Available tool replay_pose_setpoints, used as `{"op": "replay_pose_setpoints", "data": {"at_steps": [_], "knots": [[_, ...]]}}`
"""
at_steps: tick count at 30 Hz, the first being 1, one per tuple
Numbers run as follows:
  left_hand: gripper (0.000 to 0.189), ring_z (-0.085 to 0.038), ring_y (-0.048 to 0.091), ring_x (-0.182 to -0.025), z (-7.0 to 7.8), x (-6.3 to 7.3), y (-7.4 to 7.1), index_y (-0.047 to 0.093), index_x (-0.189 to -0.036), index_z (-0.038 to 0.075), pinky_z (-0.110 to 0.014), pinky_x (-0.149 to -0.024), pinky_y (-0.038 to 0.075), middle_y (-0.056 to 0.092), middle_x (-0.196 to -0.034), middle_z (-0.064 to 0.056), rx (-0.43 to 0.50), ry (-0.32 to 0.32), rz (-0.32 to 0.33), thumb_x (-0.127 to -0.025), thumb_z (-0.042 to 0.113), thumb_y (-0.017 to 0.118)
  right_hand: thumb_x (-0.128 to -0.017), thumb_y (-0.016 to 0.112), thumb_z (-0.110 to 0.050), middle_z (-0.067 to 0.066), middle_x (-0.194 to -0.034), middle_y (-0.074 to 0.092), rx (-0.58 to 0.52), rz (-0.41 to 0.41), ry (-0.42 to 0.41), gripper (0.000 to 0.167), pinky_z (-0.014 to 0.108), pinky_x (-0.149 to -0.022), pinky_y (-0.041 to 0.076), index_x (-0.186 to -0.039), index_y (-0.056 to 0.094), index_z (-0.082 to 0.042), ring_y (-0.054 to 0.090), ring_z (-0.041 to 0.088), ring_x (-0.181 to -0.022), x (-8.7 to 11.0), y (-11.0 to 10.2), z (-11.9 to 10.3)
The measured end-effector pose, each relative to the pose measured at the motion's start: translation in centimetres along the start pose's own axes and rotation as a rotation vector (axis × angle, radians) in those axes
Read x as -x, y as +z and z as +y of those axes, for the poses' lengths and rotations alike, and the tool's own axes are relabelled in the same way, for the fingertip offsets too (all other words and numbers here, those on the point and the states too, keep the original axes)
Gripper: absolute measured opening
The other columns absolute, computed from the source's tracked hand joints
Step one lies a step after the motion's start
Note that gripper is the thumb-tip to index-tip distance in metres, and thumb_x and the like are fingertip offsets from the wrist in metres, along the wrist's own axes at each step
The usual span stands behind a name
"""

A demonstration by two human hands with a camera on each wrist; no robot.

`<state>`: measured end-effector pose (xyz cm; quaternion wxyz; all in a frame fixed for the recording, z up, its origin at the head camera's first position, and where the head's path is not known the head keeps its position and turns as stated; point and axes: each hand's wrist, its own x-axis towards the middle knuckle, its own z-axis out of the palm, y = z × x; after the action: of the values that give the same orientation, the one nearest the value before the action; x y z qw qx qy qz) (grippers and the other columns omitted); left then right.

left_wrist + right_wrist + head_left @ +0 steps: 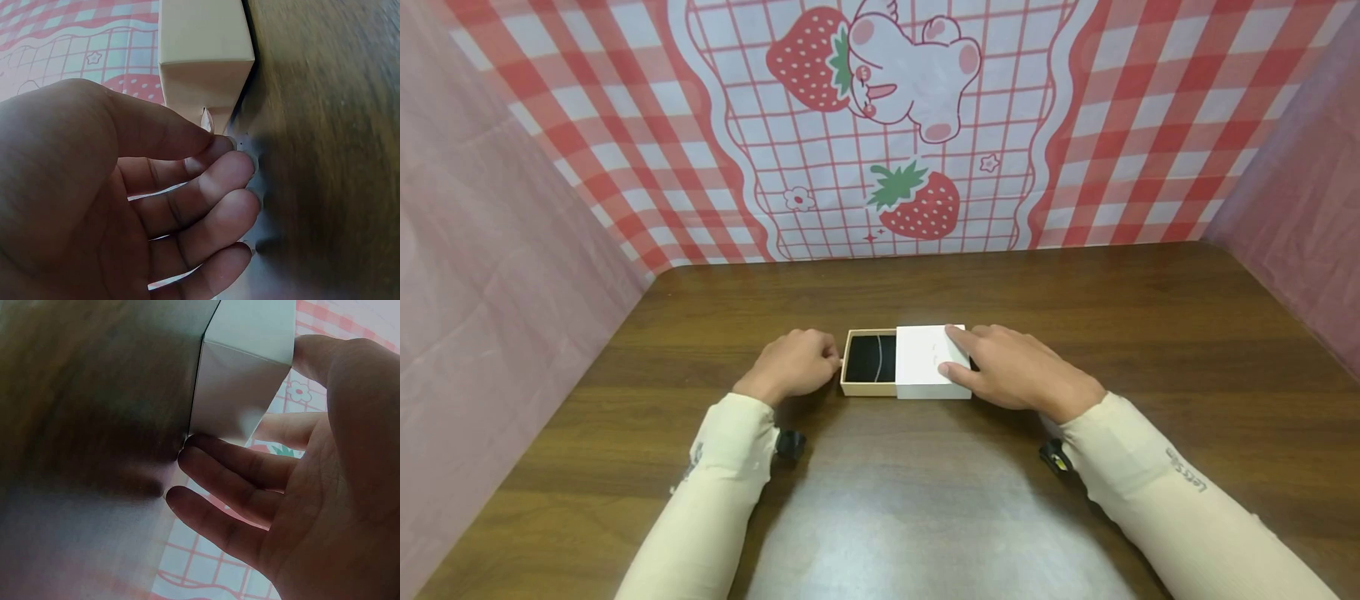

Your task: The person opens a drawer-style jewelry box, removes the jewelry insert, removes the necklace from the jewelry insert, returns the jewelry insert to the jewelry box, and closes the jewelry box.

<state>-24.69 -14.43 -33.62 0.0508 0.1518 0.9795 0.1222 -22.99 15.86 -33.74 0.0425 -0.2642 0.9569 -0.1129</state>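
Note:
A small sliding gift box lies on the table, its tan drawer (868,389) drawn partly out to the left of its white sleeve (917,358). Across the black lining (862,358) in the drawer runs a thin silvery chain (879,360). At the drawer's left end, my left hand (797,361) pinches a small pale ribbon tab (207,120) between thumb and index finger. My right hand (1018,367) holds the sleeve from the right, thumb and index finger on its top. In the right wrist view, other fingers (231,478) reach down beside the sleeve's end face (234,390).
The box sits mid-table on brown wood-grain (880,492). Behind the far edge hangs a red-and-white checked cloth (1135,125) with strawberry prints. Pink cloth (497,275) hangs at both sides. Small black devices (790,445) are worn at both wrists.

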Motion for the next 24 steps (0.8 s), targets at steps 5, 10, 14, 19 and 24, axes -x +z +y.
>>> {"op": "replay_pose_setpoints", "data": {"at_steps": [5, 10, 14, 19, 24], "knots": [[0.015, -0.018, 0.058, -0.079, -0.25, -0.05, 0.00, 0.068, -0.085, 0.018, -0.040, -0.073, 0.048, 0.064, -0.084, 0.002, 0.019, -0.002, -0.005, -0.094, 0.023, 0.057, -0.102, 0.051, -0.051, 0.024, -0.144, 0.051, 0.003, 0.007, -0.010, 0.070, 0.058, -0.104, 0.040, -0.154, 0.038, -0.005, 0.049, 0.038, -0.132, -0.01, -0.10, -0.08], [0.015, -0.019, 0.059, -0.080, -0.33, 0.04, -0.06, 0.070, -0.087, 0.018, -0.042, -0.074, 0.049, 0.065, -0.085, 0.002, 0.030, 0.003, 0.004, -0.095, 0.023, 0.058, -0.101, 0.052, -0.051, 0.023, -0.143, 0.052, -0.002, 0.012, -0.010, 0.071, 0.058, -0.104, 0.041, -0.154, 0.038, -0.006, 0.050, 0.038, -0.131, 0.05, -0.01, -0.06], [0.015, -0.019, 0.060, -0.081, -0.39, 0.05, 0.00, 0.070, -0.088, 0.017, -0.042, -0.076, 0.049, 0.066, -0.086, 0.002, 0.037, -0.001, 0.009, -0.095, 0.023, 0.058, -0.101, 0.052, -0.052, 0.023, -0.143, 0.052, -0.006, 0.010, -0.003, 0.071, 0.058, -0.104, 0.041, -0.154, 0.038, -0.006, 0.050, 0.037, -0.131, 0.10, 0.04, -0.07], [0.015, -0.019, 0.060, -0.082, -0.58, -0.01, 0.15, 0.070, -0.087, 0.017, -0.041, -0.078, 0.050, 0.066, -0.085, 0.002, 0.040, 0.007, 0.011, -0.094, 0.021, 0.058, -0.101, 0.051, -0.051, 0.024, -0.144, 0.051, -0.004, 0.008, -0.004, 0.071, 0.058, -0.104, 0.041, -0.154, 0.037, -0.006, 0.049, 0.038, -0.131, 0.23, 0.00, -0.14], [0.015, -0.019, 0.060, -0.081, -0.68, -0.07, 0.08, 0.070, -0.087, 0.016, -0.039, -0.078, 0.050, 0.066, -0.085, 0.001, 0.054, 0.008, 0.010, -0.093, 0.020, 0.057, -0.102, 0.051, -0.051, 0.024, -0.143, 0.051, -0.002, 0.008, -0.007, 0.070, 0.058, -0.104, 0.041, -0.154, 0.037, -0.006, 0.050, 0.038, -0.131, 0.22, -0.10, -0.14]]}}
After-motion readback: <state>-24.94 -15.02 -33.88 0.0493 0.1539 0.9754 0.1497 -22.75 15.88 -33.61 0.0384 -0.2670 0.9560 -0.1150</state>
